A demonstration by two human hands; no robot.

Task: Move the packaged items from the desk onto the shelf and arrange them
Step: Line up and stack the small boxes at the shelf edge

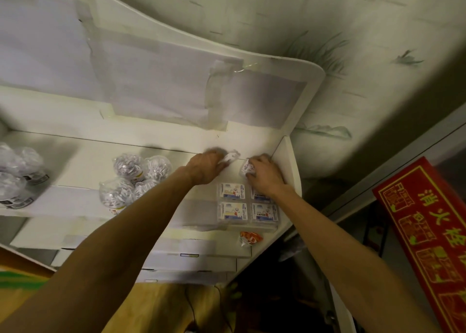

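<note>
Clearly both hands are mid-placement: left hand (pixel 206 167) pinches a small packet (pixel 230 156), right hand (pixel 263 175) grips another packet (pixel 245 167). Crowded against the shelf's side panel (pixel 287 161), either could slip onto the flat packs (pixel 232 190) below.

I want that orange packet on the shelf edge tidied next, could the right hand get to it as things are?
Probably, but not at once. The orange packet lies uncovered at the shelf front, below the flat boxes, with nothing blocking it. But the right hand is holding a small package farther back.

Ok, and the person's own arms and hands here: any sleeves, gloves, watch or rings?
Both forearms are bare, with no sleeve in view. The left hand and right hand wear no gloves, and neither wrist shows a watch or band. The fingers are too blurred to check for rings.
</note>
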